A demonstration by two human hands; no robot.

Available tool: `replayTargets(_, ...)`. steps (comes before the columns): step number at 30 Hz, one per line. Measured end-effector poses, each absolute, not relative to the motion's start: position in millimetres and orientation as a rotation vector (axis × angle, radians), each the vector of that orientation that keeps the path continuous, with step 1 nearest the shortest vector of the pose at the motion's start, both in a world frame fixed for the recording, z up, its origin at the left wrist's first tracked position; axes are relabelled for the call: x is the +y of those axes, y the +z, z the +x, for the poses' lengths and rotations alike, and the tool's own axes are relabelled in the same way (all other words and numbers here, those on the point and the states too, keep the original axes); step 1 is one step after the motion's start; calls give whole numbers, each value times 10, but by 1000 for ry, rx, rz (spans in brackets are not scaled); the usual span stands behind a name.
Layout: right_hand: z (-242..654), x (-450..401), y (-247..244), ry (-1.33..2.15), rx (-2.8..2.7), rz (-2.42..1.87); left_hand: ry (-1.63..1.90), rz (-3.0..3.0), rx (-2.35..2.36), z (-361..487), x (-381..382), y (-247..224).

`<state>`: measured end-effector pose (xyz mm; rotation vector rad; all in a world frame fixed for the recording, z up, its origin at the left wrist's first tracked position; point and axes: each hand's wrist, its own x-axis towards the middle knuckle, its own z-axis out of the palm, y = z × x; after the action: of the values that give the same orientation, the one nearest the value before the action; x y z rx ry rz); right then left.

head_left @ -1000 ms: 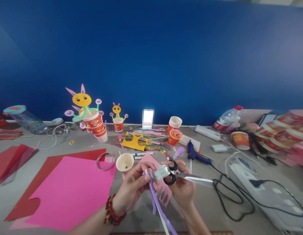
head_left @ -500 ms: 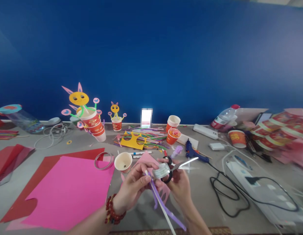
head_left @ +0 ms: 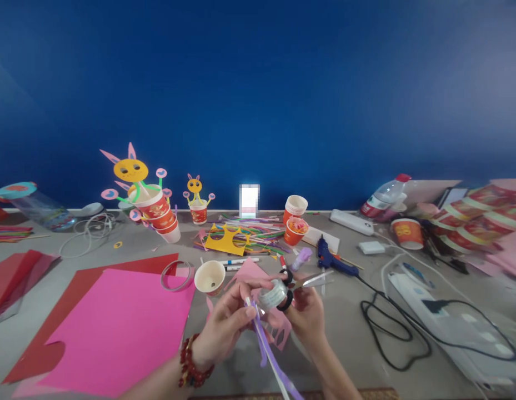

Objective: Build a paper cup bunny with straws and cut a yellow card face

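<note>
Nearby, a paper cup (head_left: 210, 276) stands just beyond the left grip (head_left: 230, 319), and a blue glue gun (head_left: 335, 260) lies past the right grip (head_left: 306, 314). Pink paper (head_left: 124, 328) covers part of the grey worktop (head_left: 343, 311) — a blue wall (head_left: 258, 100) behind. The left grip pinches purple strips (head_left: 263, 353) and a white stick (head_left: 275, 370), which slant toward the viewer; the right grip is clamped on scissors (head_left: 310, 281) — a tape roll (head_left: 272, 294) sits between the 2.
</note>
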<state>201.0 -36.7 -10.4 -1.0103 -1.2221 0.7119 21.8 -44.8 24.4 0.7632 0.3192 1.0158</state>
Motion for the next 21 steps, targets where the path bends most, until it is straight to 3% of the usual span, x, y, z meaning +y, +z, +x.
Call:
replayTargets(10,2249,-635,38,802,-1261,-1160,1107,748,371,165,-406,265)
replayTargets(14,2438,-936,-11,1254,-1486,-1107,1154,783,369,133,-371,250)
replayTargets(21,2365,-1105,-46,1926,-1273,-916,1142,773,333,143,-381,223)
